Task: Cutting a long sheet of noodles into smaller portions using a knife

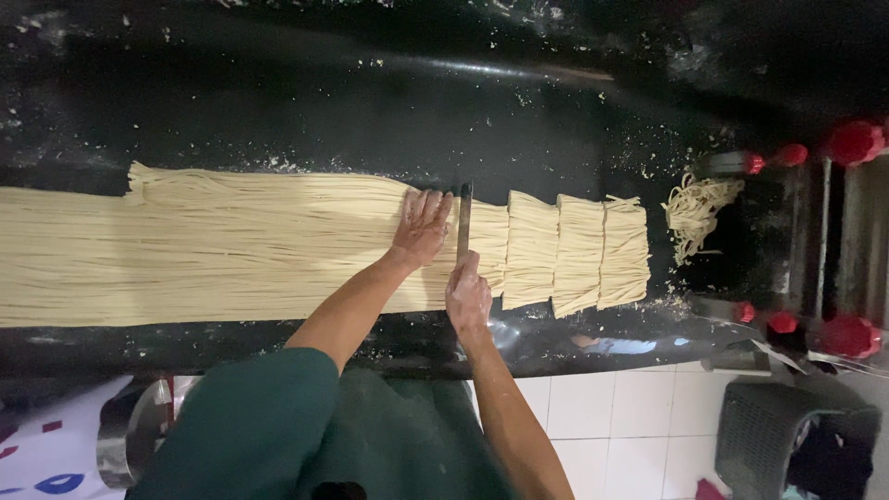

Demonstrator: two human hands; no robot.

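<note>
Partly hidden knife (464, 222) in right hand (469, 298), left hand (421, 227) pressing noodles (231, 250)

Dim, soft-focus view; glare streaks the dark belt (519, 69), corners fall into shadow.

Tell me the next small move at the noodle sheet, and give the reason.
Probably press the knife down through the long noodle sheet. The blade lies across the strands, the right hand grips its handle, and the left hand lies flat on the sheet just beside it. Cut bundles already sit past the blade, so this looks like the next cut.
</note>
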